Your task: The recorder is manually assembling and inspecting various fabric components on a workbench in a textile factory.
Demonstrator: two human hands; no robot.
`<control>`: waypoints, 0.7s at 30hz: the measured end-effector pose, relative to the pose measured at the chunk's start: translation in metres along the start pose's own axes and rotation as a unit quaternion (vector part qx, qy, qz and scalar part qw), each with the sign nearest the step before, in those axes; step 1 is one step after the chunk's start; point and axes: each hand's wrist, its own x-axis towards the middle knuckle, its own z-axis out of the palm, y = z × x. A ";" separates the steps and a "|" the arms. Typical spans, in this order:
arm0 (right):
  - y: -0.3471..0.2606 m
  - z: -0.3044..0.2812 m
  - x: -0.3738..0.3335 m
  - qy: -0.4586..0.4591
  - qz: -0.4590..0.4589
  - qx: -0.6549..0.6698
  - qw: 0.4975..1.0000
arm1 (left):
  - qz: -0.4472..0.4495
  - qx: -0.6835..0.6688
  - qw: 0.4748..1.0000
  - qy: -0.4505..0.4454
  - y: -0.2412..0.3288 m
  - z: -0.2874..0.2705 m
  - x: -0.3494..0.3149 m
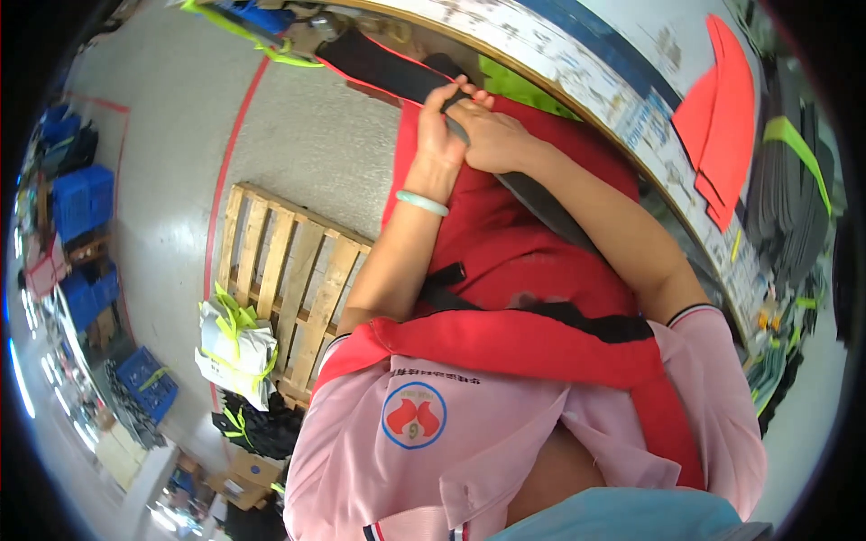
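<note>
1. Head view, looking down: both my forearms reach forward over a red fabric piece [505, 243] draped across my lap and up to the tabletop [622, 99]
2. My left hand [439, 126] is closed, its grip pinching the near end of a long black strip [388, 65]; the thumb and fingers wrap over the strip's edge
3. My right hand [494, 137] is closed too, pressing on a grey-black band [541, 203] that runs back from the hands along my right forearm; its fingertips touch my left hand
4. The black strip extends from my hands up and to the left, along the curved edge of the tabletop, and carries a thin red edging
5. A pale green bangle [421, 203] sits on my left wrist
6. Orange-red cut pieces [726, 117] lie on the tabletop, well apart to the right of my hands
7. A wooden pallet [289, 279] lies on the floor to my left, with a white bundle tied in yellow-green strapping [236, 347] on its near edge
8. Blue crates [83, 198] stand farther left
</note>
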 end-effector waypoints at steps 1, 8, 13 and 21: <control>0.002 0.000 0.004 -0.021 -0.016 -0.005 1.000 | -0.001 0.003 1.000 0.003 0.002 -0.005 0.001; 0.008 0.014 -0.026 -0.008 -0.024 0.000 1.000 | 0.042 0.022 0.997 0.062 0.004 0.007 -0.017; 0.013 0.018 0.014 -0.068 -0.024 -0.022 0.997 | 0.025 -0.060 0.994 0.086 0.009 -0.006 -0.005; -0.004 0.021 0.006 -0.033 0.007 0.010 0.999 | 0.039 -0.045 0.998 0.018 0.014 -0.019 -0.003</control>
